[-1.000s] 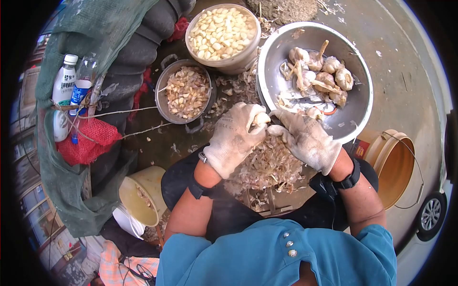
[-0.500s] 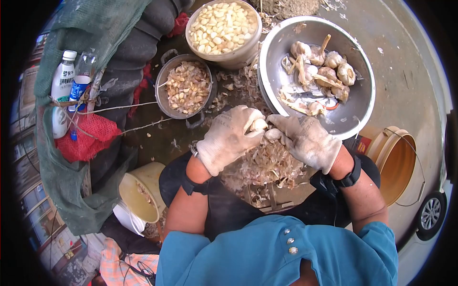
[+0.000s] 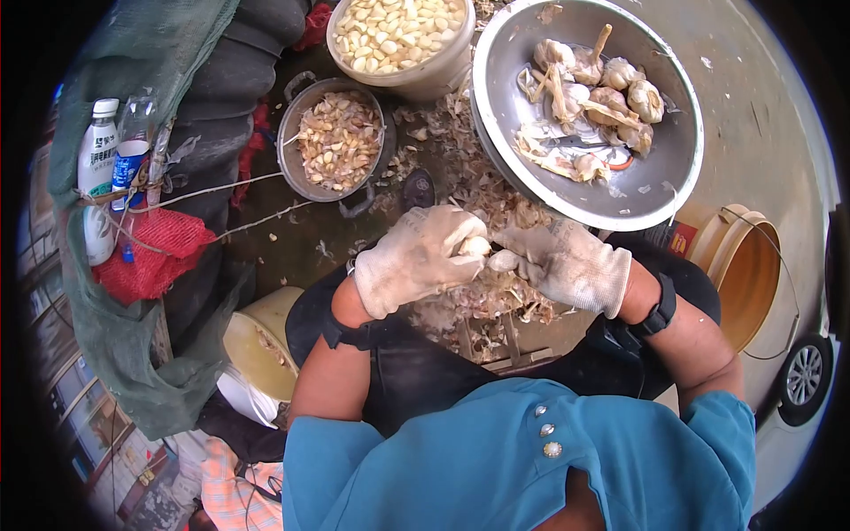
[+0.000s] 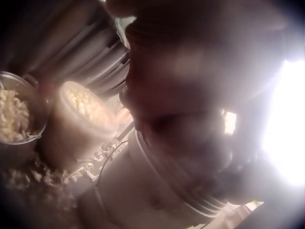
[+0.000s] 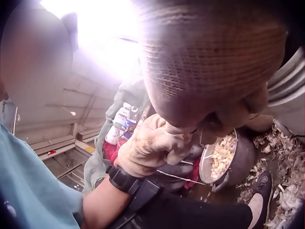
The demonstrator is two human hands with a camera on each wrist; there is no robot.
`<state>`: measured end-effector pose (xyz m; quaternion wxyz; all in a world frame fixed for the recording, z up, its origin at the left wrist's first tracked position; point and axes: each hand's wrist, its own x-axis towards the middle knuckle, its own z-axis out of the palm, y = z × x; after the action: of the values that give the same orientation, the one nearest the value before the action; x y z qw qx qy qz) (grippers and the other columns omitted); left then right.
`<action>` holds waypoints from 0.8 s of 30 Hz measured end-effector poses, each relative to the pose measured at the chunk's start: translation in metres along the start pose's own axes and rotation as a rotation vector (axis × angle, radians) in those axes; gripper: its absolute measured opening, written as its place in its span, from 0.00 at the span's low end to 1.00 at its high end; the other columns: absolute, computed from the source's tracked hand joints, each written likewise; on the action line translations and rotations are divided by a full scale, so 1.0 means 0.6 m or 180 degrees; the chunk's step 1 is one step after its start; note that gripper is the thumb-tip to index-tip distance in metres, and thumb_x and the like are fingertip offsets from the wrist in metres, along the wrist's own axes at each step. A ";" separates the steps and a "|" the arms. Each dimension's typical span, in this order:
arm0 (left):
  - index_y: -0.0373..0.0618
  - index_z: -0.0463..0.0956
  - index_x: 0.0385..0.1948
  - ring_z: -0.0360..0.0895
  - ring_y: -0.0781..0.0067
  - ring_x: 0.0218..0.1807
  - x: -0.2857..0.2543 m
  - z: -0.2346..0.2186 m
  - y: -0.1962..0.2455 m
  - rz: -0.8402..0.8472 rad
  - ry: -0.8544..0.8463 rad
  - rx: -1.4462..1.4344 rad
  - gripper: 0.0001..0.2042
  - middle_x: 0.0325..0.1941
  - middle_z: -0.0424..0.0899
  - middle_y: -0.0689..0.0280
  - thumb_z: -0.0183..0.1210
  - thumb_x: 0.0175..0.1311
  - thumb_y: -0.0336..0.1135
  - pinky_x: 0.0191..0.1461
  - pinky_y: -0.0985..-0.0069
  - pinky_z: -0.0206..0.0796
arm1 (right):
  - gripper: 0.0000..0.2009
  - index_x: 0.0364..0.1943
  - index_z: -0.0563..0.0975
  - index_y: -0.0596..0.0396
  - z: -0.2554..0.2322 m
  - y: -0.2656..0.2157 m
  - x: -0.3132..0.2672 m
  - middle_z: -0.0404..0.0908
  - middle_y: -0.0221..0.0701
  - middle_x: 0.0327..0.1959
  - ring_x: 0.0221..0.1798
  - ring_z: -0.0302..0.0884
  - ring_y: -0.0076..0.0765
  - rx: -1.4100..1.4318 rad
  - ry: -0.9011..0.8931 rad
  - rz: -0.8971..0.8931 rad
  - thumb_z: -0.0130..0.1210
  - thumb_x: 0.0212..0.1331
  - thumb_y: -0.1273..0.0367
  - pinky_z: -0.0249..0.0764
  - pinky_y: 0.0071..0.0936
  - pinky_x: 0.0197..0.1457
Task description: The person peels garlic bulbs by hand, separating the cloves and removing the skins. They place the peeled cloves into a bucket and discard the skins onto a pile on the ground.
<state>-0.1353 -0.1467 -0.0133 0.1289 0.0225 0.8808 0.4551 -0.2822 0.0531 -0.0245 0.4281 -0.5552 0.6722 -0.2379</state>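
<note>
In the head view a gloved left hand pinches a pale garlic piece between thumb and fingers. Close against it, the gloved right hand has its fingers curled in, thumb near the same piece; whether it holds anything of its own cannot be made out. Both hands are over a heap of garlic skins, below the steel basin with whole garlic bulbs. In the right wrist view the left hand is seen beside the right hand, which covers much of that picture.
A bucket of peeled cloves and a pot of unpeeled-looking cloves stand behind the hands. A yellowish bucket is at left, an orange-brown bucket at right. Bottles and a red net bag hang at far left.
Basin, pot and cloves bucket sit higher in the head view, and a shoe now shows near the pot. The hands remain together, the left still pinching the garlic piece.
</note>
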 end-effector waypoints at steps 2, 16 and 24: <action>0.52 0.77 0.35 0.76 0.53 0.43 -0.001 0.001 -0.001 -0.0015 -0.0069 -0.0116 0.11 0.44 0.79 0.60 0.64 0.50 0.27 0.42 0.61 0.70 | 0.24 0.61 0.73 0.49 0.015 0.009 -0.001 0.82 0.45 0.44 0.44 0.79 0.54 0.0272 0.0034 -0.0099 0.48 0.57 0.75 0.77 0.41 0.48; 0.33 0.75 0.50 0.72 0.82 0.36 0.020 -0.014 0.024 -0.1422 -0.0044 -0.3002 0.19 0.39 0.79 0.66 0.57 0.60 0.37 0.39 0.82 0.65 | 0.17 0.51 0.77 0.59 -0.004 0.016 0.008 0.83 0.39 0.41 0.42 0.77 0.33 0.1680 0.0122 0.0280 0.48 0.70 0.60 0.74 0.33 0.52; 0.34 0.74 0.54 0.72 0.82 0.32 0.026 -0.014 0.028 -0.1356 0.0627 -0.3475 0.21 0.39 0.80 0.63 0.57 0.61 0.36 0.35 0.87 0.65 | 0.16 0.47 0.77 0.59 -0.010 0.021 0.007 0.81 0.40 0.41 0.42 0.77 0.38 0.1974 0.0239 0.0317 0.47 0.71 0.61 0.72 0.35 0.52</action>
<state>-0.1539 -0.1412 0.0015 0.1280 -0.2666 0.5122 0.8063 -0.2938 0.0517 -0.0327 0.5630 -0.3554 0.6093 -0.4307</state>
